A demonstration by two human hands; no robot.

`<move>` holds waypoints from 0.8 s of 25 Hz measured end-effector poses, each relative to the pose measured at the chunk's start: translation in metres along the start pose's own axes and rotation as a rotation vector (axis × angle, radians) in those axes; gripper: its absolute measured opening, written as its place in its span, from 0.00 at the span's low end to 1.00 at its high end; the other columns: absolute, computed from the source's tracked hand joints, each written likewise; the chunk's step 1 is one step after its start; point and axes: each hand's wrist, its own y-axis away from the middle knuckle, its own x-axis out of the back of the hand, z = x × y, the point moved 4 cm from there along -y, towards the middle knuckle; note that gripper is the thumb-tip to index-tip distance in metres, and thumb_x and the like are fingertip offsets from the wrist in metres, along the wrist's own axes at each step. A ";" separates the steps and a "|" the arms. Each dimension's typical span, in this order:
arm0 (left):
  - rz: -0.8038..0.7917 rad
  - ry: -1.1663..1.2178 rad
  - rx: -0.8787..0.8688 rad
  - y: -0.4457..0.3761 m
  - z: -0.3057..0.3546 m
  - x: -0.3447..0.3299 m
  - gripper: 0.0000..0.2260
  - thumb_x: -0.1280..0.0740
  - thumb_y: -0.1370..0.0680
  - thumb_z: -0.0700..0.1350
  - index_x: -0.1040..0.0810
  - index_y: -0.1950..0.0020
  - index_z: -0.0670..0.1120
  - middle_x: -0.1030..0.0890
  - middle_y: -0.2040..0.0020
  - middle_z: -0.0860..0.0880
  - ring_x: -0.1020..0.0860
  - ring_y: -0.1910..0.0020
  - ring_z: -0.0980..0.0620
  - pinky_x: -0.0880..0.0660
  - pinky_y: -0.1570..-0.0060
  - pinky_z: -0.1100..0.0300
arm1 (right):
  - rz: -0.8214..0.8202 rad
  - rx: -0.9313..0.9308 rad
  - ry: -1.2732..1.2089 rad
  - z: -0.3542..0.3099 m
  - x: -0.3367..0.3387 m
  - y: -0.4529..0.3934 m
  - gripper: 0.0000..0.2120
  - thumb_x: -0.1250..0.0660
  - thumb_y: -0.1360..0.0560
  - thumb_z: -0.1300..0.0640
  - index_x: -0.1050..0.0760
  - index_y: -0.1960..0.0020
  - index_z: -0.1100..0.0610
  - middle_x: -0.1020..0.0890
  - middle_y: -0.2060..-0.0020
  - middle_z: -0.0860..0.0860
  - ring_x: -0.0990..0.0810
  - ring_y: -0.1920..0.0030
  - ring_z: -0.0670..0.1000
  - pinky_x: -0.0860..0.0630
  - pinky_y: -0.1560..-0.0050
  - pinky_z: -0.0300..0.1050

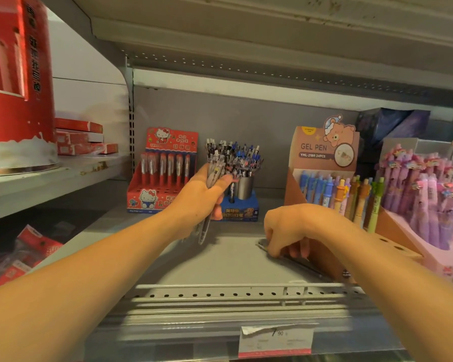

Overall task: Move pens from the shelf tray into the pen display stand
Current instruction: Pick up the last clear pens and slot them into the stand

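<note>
My left hand (202,197) is raised above the grey shelf floor (220,262) and grips a bundle of patterned pens (215,173), tips pointing down. Just behind it stands the blue pen display stand (242,209) with a grey cup (245,186) crammed with black, white and blue pens. My right hand (285,231) rests knuckles-up on the shelf, fingers curled around a dark pen (296,261) lying beside the brown box. How firmly it grips that pen is hidden by the fingers.
A red Hello Kitty pen display (162,173) stands left of the blue stand. A brown GEL PEN box (324,163) and a pink pen display (424,194) fill the right. A perforated rail (220,293) and a price tag (275,338) edge the shelf front.
</note>
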 end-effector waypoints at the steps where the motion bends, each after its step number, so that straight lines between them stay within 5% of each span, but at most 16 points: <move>1: -0.007 0.046 -0.001 0.000 0.000 -0.001 0.11 0.38 0.16 0.51 0.34 0.55 0.65 0.28 0.68 0.50 0.31 0.76 0.55 0.21 0.67 0.59 | 0.086 0.038 -0.021 -0.003 0.000 -0.004 0.11 0.32 0.23 0.55 0.22 0.54 0.64 0.19 0.63 0.56 0.21 0.65 0.56 0.22 0.68 0.45; 3: 0.003 0.072 -0.013 -0.001 -0.001 -0.002 0.10 0.37 0.17 0.51 0.32 0.55 0.64 0.30 0.70 0.52 0.34 0.76 0.55 0.27 0.71 0.59 | 0.344 0.122 -0.069 -0.005 0.004 -0.010 0.12 0.35 0.22 0.53 0.25 0.56 0.62 0.20 0.59 0.56 0.24 0.62 0.56 0.27 0.63 0.47; 6: 0.064 0.037 -0.022 -0.004 -0.001 0.000 0.03 0.34 0.18 0.52 0.27 0.46 0.55 0.34 0.73 0.54 0.37 0.76 0.54 0.36 0.76 0.61 | 0.729 0.273 -0.325 -0.006 0.021 -0.004 0.10 0.36 0.21 0.54 0.23 0.47 0.60 0.17 0.56 0.57 0.20 0.62 0.56 0.20 0.57 0.53; 7: 0.063 0.010 -0.014 -0.004 -0.001 0.002 0.10 0.34 0.18 0.52 0.27 0.40 0.50 0.34 0.74 0.54 0.38 0.76 0.54 0.38 0.76 0.61 | 0.794 0.327 -0.395 -0.007 0.024 -0.001 0.10 0.36 0.20 0.54 0.24 0.44 0.59 0.17 0.56 0.56 0.20 0.62 0.55 0.19 0.57 0.56; 9: 0.049 -0.039 -0.055 0.000 0.008 0.002 0.12 0.34 0.18 0.52 0.27 0.39 0.48 0.33 0.74 0.54 0.39 0.76 0.53 0.40 0.76 0.60 | 0.871 0.418 -0.487 -0.010 0.028 0.005 0.12 0.35 0.19 0.53 0.26 0.38 0.58 0.17 0.56 0.53 0.18 0.58 0.54 0.18 0.55 0.58; 12: 0.056 -0.143 -0.194 0.020 0.034 0.005 0.09 0.34 0.18 0.51 0.25 0.56 0.50 0.29 0.74 0.50 0.35 0.78 0.53 0.38 0.77 0.60 | 0.955 0.493 -0.517 -0.019 0.031 0.023 0.13 0.35 0.19 0.54 0.25 0.36 0.57 0.18 0.56 0.50 0.19 0.58 0.52 0.19 0.53 0.55; 16: 0.165 -0.102 -0.340 0.063 0.086 0.039 0.14 0.33 0.18 0.48 0.21 0.53 0.37 0.27 0.76 0.51 0.32 0.79 0.57 0.36 0.77 0.67 | 0.975 0.614 -0.703 -0.061 0.046 0.071 0.06 0.28 0.22 0.57 0.22 0.48 0.56 0.18 0.58 0.54 0.18 0.62 0.51 0.18 0.66 0.44; 20: 0.218 -0.013 -0.447 0.132 0.145 0.107 0.07 0.34 0.18 0.48 0.26 0.53 0.46 0.27 0.73 0.56 0.32 0.78 0.60 0.37 0.78 0.71 | 1.014 0.767 -0.795 -0.144 0.069 0.132 0.08 0.26 0.24 0.55 0.23 0.52 0.57 0.18 0.60 0.55 0.21 0.68 0.44 0.21 0.70 0.40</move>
